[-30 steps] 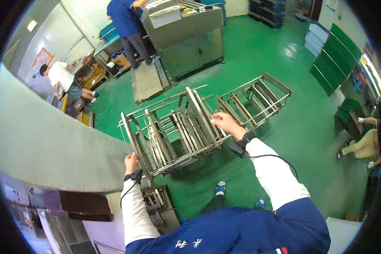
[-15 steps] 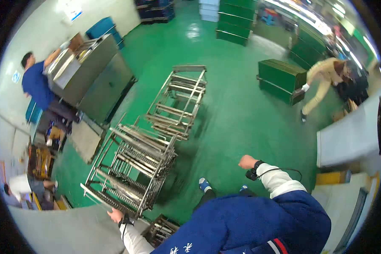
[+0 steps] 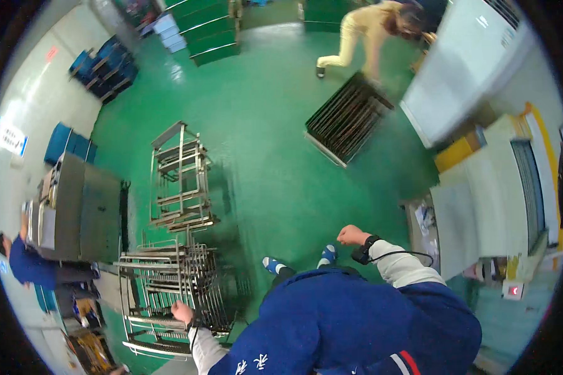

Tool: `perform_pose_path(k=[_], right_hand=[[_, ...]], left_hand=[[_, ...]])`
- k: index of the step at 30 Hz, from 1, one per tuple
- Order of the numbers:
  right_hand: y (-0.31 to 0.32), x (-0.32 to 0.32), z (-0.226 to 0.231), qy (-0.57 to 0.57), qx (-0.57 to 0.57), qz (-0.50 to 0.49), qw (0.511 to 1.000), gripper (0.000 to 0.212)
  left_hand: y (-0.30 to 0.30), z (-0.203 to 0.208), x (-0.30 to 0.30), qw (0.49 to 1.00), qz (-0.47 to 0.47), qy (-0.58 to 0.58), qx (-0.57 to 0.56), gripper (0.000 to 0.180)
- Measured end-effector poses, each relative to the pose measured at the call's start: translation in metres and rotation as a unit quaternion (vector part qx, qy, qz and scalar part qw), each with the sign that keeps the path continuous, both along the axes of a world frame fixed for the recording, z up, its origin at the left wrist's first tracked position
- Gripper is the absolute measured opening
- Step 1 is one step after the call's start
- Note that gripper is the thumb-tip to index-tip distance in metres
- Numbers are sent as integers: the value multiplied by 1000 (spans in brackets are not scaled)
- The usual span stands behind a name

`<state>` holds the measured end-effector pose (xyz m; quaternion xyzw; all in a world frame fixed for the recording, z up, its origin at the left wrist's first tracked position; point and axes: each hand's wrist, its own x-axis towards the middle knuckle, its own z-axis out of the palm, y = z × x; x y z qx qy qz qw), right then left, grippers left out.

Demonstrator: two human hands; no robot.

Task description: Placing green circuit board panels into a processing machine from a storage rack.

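My left hand [image 3: 181, 311] is beside the nearer metal rack [image 3: 162, 322], its fingers curled and nothing visible in them. The hand overlaps the rack's bars in the picture; whether it touches them I cannot tell. My right hand [image 3: 353, 235] hangs in front of me over the green floor, closed in a loose fist with nothing showing in it. Black devices are strapped to both wrists. Just beyond the nearer rack stands a second metal frame rack [image 3: 181, 178] with flat cross slats.
A co-worker in beige [image 3: 369, 28] bends over a dark slotted cart [image 3: 348, 119] ahead right. Another in blue [image 3: 28, 259] stands at a grey cabinet [image 3: 91, 209] on the left. Tall green stacks [image 3: 203, 28] stand at the back; white cabinets [image 3: 463, 69] line the right side.
My view has turned to the right, and the racks now lie further left. The beige co-worker and a cart are closer. My left hand's fingers look more curled; my right hand remains closed.
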<state>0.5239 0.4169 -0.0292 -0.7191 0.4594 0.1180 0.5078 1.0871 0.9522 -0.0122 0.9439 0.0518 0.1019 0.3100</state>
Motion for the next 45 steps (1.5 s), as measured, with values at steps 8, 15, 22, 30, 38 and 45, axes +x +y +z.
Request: perform_pose_path(k=[8,15,22,30,38,45], right_hand=[[21,-228,-9,170,-145,182,958,25],[83,-329,-43,133,152,-287,936,24],[82,-305,-27,59,252,-518,815,25],[50,-297,-8,-83,210,-613,757,20],[89,-282,-35,-119,270,-697,653,28],[94,-303,-96,3,352,-681,642,29]], left_hand=[[-277,2,-98,792,-341,482,-156,25],[-455,12,-188,657,-524,542,-17,29],[-621,4,-296,536,-655,514,141,30],[-785,-104,-459,416,-789,373,257,54],[-870,-245,-584,407,-808,248,348,72],[-909,-406,-633,465,-772,218,374,83]])
